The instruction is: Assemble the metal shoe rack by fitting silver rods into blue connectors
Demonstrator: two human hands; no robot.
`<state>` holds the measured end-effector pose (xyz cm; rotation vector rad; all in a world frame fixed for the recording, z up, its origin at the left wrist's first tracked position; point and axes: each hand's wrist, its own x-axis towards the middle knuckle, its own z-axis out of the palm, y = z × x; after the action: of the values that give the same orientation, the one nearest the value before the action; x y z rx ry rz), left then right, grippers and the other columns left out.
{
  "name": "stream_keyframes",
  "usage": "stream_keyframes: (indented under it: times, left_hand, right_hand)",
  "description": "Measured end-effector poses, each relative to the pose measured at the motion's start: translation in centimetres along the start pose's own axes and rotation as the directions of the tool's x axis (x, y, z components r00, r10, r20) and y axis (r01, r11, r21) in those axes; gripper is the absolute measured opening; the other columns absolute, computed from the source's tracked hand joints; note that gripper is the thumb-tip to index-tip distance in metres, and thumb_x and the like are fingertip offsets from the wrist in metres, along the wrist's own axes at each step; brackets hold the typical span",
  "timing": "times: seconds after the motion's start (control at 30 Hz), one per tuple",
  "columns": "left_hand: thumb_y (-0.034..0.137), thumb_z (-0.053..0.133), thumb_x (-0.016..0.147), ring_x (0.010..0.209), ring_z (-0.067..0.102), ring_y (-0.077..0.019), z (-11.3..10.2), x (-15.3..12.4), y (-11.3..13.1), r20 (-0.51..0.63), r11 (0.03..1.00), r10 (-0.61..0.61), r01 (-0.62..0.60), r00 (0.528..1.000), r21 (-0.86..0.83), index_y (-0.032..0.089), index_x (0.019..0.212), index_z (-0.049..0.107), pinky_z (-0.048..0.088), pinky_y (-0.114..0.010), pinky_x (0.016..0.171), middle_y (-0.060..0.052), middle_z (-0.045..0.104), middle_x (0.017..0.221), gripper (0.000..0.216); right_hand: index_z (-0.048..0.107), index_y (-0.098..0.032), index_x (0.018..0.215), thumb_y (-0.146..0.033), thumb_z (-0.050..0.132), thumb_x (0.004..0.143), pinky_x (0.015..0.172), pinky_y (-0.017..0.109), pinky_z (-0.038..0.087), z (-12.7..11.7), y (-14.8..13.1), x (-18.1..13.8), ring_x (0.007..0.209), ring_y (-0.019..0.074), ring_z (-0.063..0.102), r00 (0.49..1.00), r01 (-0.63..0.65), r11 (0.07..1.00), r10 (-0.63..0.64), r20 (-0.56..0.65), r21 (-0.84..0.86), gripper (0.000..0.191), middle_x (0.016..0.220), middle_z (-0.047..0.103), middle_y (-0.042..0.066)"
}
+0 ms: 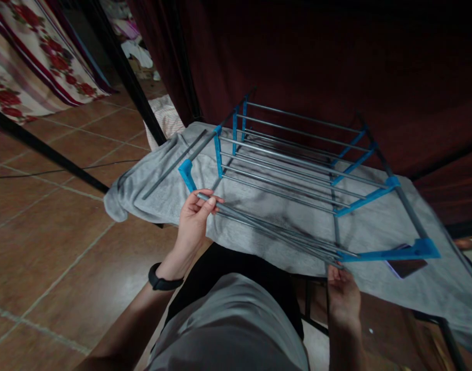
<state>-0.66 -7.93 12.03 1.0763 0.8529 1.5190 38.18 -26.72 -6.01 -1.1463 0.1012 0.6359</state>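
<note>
My left hand (197, 214) pinches the left ends of several thin grey metal rods (272, 231), thumb on top. The bundle slants down to the right, in front of a partly assembled rack (290, 157) of grey bars and blue plastic connectors. Near the rods' right ends is my right hand (344, 288), its fingers curled up around them just below a blue connector (390, 252). Part of its grip is hidden by the rods. Another blue connector (187, 174) stands just beyond my left hand.
The rack stands on a grey cloth (298, 203) over a narrow surface. A loose rod (174, 164) lies at its left, and a phone (408, 265) lies under the right connector. Black metal posts (123, 77) rise at left, and a dark red curtain (317, 56) hangs behind.
</note>
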Motion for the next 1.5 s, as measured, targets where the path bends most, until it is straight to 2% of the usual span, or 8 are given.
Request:
stream_keyframes:
  times: [0.33, 0.5, 0.63, 0.77, 0.93, 1.03, 1.27, 1.5]
  left_hand:
    - [0.033, 0.083, 0.073, 0.066, 0.061, -0.0127, -1.9, 0.9, -3.6, -0.111, 0.992, -0.122, 0.118, 0.986, -0.046, 0.02, 0.103, 0.064, 0.045, -0.023, 0.063, -0.001, 0.068, 0.073, 0.038]
    - [0.032, 0.086, 0.065, 0.058, 0.059, -0.0104, -3.8, 0.9, -6.3, -0.187, 0.965, -0.263, 0.258, 0.947, -0.049, 0.018, 0.102, 0.06, 0.043, -0.022, 0.058, -0.004, 0.072, 0.079, 0.047]
    - [0.03, 0.086, 0.061, 0.057, 0.06, -0.0116, -5.4, 0.6, -8.3, -0.234, 0.929, -0.37, 0.367, 0.899, -0.058, 0.018, 0.096, 0.059, 0.045, -0.022, 0.055, -0.005, 0.072, 0.077, 0.045]
    - [0.026, 0.085, 0.063, 0.058, 0.061, -0.0121, -6.1, 0.2, -9.6, -0.215, 0.905, -0.425, 0.418, 0.879, -0.076, 0.017, 0.092, 0.059, 0.046, -0.021, 0.055, -0.007, 0.072, 0.078, 0.039]
    - [0.021, 0.076, 0.072, 0.062, 0.064, -0.014, -5.8, -0.4, -10.4, -0.223, 0.853, -0.518, 0.517, 0.826, -0.067, 0.016, 0.091, 0.062, 0.049, -0.021, 0.055, -0.005, 0.07, 0.078, 0.024]
    - [0.022, 0.072, 0.074, 0.063, 0.064, -0.0134, -5.5, -0.6, -10.7, -0.251, 0.85, -0.511, 0.526, 0.822, -0.01, 0.015, 0.093, 0.062, 0.049, -0.021, 0.056, -0.002, 0.066, 0.075, 0.022]
    - [0.047, 0.082, 0.062, 0.057, 0.057, -0.0127, -4.2, -1.8, -11.8, -0.156, 0.823, -0.536, 0.555, 0.829, 0.122, 0.013, 0.09, 0.063, 0.043, -0.022, 0.052, -0.002, 0.063, 0.068, 0.048]
    - [0.061, 0.081, 0.061, 0.057, 0.052, -0.0115, -1.2, -4.4, -12.5, -0.019, 0.806, -0.551, 0.538, 0.834, 0.246, 0.013, 0.089, 0.067, 0.038, -0.023, 0.052, 0.0, 0.06, 0.065, 0.057]
  right_hand:
    - [0.052, -0.025, 0.087, -0.007, 0.069, 0.064, 0.084, 0.028, 0.059, 0.5, -0.4, -1.4, 0.085, 0.0091, 0.07, 0.999, 0.022, 0.999, -0.021, -0.026, 0.047, 0.034, 0.087, 0.068, -0.008]
    - [0.057, -0.023, 0.084, -0.011, 0.068, 0.068, 0.092, 0.026, 0.056, 1.2, -1.2, -2.1, 0.087, 0.0079, 0.069, 0.999, 0.026, 0.997, -0.023, -0.042, 0.072, 0.023, 0.089, 0.069, -0.005]
    - [0.064, -0.021, 0.088, -0.013, 0.068, 0.071, 0.099, 0.022, 0.052, 2.4, -2.2, -3.3, 0.09, 0.0069, 0.068, 0.999, 0.025, 0.992, -0.029, 0.031, 0.123, 0.019, 0.091, 0.069, -0.003]
    - [0.065, -0.022, 0.094, -0.019, 0.072, 0.074, 0.102, 0.025, 0.051, 4.0, -2.4, -5.4, 0.094, 0.0082, 0.068, 0.993, 0.081, 0.993, -0.088, 0.079, 0.09, 0.021, 0.097, 0.07, -0.003]
    - [0.065, -0.023, 0.1, -0.027, 0.072, 0.078, 0.101, 0.029, 0.052, 6.0, -1.6, -8.1, 0.098, 0.0106, 0.068, 0.987, 0.073, 0.997, -0.076, 0.142, 0.026, 0.023, 0.103, 0.07, -0.002]
    - [0.064, -0.024, 0.101, -0.031, 0.073, 0.079, 0.1, 0.031, 0.052, 7.1, -1.8, -9.5, 0.099, 0.0118, 0.068, 0.983, 0.1, 0.995, -0.102, 0.155, 0.024, 0.025, 0.103, 0.07, -0.001]
    - [0.06, -0.025, 0.112, -0.037, 0.067, 0.085, 0.1, 0.043, 0.05, 9.3, -3.5, -12.6, 0.098, 0.0162, 0.068, 0.944, 0.215, 0.976, -0.196, 0.267, -0.043, 0.03, 0.101, 0.072, 0.002]
    - [0.059, -0.027, 0.118, -0.039, 0.065, 0.088, 0.1, 0.047, 0.05, 11.0, -1.6, -14.9, 0.105, 0.019, 0.065, 0.896, 0.254, 0.959, -0.184, 0.404, -0.125, 0.033, 0.11, 0.069, 0.003]
